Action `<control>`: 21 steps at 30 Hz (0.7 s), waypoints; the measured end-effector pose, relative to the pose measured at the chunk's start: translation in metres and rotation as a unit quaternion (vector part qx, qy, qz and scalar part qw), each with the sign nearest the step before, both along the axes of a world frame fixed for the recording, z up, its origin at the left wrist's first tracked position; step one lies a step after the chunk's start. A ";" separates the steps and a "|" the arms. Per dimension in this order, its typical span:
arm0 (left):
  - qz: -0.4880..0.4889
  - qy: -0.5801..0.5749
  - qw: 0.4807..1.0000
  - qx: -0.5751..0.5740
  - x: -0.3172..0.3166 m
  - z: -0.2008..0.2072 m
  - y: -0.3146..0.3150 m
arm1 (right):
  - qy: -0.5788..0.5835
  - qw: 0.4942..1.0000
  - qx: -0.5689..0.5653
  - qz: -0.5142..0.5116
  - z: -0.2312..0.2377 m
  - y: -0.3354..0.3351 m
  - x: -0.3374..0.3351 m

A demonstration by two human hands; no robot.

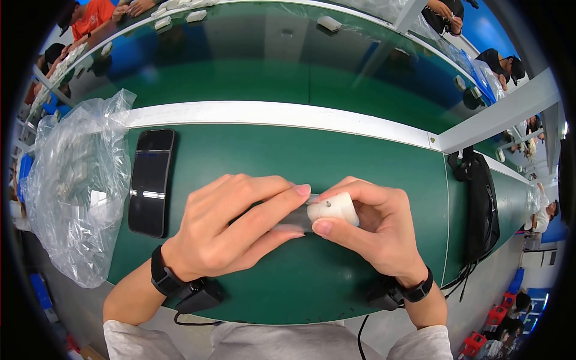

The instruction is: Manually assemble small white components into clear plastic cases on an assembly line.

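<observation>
I had my right hand pinched around a small white plastic piece above the green mat, near the middle of the bench. My left hand lay flat, fingers together, pressing a clear film strip that touched the piece's left end. A black phone sat to the left, beside a crumpled clear bag. A black pouch hung at the right edge.

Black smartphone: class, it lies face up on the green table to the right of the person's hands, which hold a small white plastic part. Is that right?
Not quite. The head view shows the black smartphone lying to the left of the hands, beside the clear plastic bag. The rest holds: it lies face up on the green table, and the right hand and left hand hold the small white plastic part.
</observation>
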State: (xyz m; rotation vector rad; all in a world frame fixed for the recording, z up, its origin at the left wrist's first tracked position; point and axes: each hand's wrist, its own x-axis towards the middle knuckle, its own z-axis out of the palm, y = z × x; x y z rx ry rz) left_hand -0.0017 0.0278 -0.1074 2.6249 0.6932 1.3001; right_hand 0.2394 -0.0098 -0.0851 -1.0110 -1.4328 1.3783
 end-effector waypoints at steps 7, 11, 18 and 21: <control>0.000 -0.005 1.000 -0.013 0.001 0.003 0.002 | 0.049 0.996 -0.072 -0.017 0.002 -0.005 -0.001; -0.018 -0.007 1.000 -0.024 0.001 0.002 0.003 | 0.032 0.999 -0.033 -0.015 0.000 -0.005 0.002; -0.027 -0.005 0.999 -0.024 -0.001 0.003 0.003 | 0.009 0.999 -0.033 -0.031 0.000 -0.007 -0.002; -0.042 0.005 0.999 -0.031 -0.003 0.003 0.003 | 0.012 0.998 -0.056 0.002 0.002 -0.004 0.001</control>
